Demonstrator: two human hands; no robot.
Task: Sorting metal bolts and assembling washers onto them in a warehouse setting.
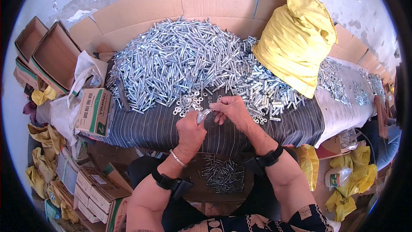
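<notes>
My left hand [192, 132] is closed around a shiny metal bolt [201, 117], whose end sticks out above the thumb. Close beside it, the fingertips of my right hand [231, 112] come together at the bolt's upper end. Whatever those fingers pinch is too small to make out. Just beyond both hands lie loose washers [189, 103] on the dark striped cloth [150, 126]. A large heap of metal bolts [180, 60] rises behind them, with more bolts spreading to the right.
A full yellow sack [298, 45] stands on the bolts at the right. Cardboard panels [219, 2] line the wall behind. To the left are a small carton [94, 111] and open boxes [56, 56]. Between my knees sits a container of darker bolts [221, 174]. Another person's arm [380, 114] shows far right.
</notes>
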